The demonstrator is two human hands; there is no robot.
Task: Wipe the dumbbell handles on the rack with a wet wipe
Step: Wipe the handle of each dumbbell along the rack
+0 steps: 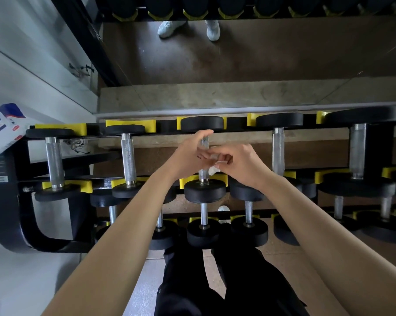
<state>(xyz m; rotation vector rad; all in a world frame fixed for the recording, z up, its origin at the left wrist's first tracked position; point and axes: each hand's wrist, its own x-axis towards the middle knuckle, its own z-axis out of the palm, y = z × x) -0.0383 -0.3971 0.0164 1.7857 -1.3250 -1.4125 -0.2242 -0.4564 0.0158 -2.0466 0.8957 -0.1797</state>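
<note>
Far left, a blue-and-white wipes pack (1, 131) leans on the rack (8, 201), print too blurry for us to read. Our left hand (188, 153) lies against the middle dumbbell handle (204, 142), and we can't tell if it's gripping. Our right hand (240, 163) pinches the wet wipe (214, 169) against that handle.

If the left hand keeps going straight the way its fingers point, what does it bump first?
Most likely the far black weight of the dumbbell it is over: the left hand points its fingers along the handle toward it. Depth is hard to judge.
</note>
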